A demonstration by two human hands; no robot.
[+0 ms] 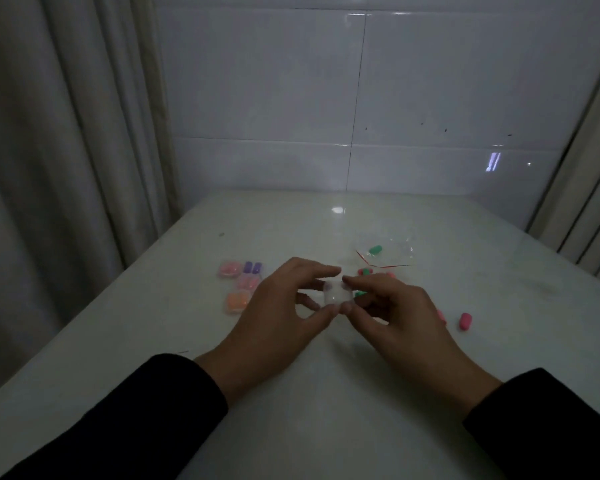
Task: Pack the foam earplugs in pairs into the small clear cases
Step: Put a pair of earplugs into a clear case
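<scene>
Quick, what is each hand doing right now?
Left hand: pinching the small clear case between thumb and fingers.
Right hand: pinching the same case from the other side.

Four filled cases at nine o'clock, one clear case at centre, one plastic bag at one o'clock, perhaps six loose earplugs at right, partly hidden, two hands

A glossy white table stands with its far edge against a tiled wall. Four small clear cases holding pink, purple and orange earplugs are clustered left of centre. Toward the far right lies a clear plastic bag with a green earplug, and a loose pink earplug lies nearer the right edge.
</scene>
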